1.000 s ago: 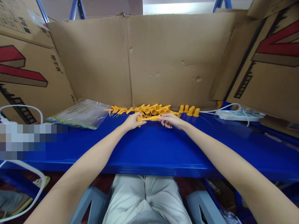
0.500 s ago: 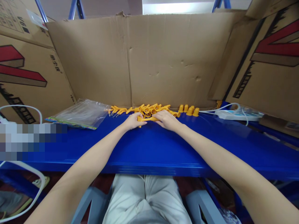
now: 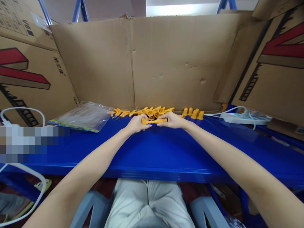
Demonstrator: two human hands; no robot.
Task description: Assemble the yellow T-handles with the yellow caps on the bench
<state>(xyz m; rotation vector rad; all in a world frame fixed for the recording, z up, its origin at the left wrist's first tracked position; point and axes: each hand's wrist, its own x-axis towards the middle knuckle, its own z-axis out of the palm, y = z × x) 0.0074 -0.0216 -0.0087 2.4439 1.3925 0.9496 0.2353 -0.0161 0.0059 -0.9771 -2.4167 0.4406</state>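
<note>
My left hand (image 3: 136,124) and my right hand (image 3: 171,120) pinch the two ends of a long orange plastic part (image 3: 154,121) just above the blue table (image 3: 166,148). The left fingers close on its rounded end, the right fingers on the other end. Right behind it lies a pile of orange bell-shaped parts (image 3: 154,111) against the cardboard wall (image 3: 166,60). To the left of the pile lie several slim orange pieces with small metal chains (image 3: 120,113). A short row of orange caps (image 3: 193,113) stands to the right of the pile.
A clear plastic bag (image 3: 83,116) lies at the left on the table. A white power strip with cables (image 3: 242,118) sits at the right. Cardboard boxes (image 3: 28,72) close in both sides. A white cable (image 3: 23,110) loops at far left.
My right hand slid left over the orange part, then closed on its right end. Both hands lifted it slightly nearer the pile. The left hand stayed put.
</note>
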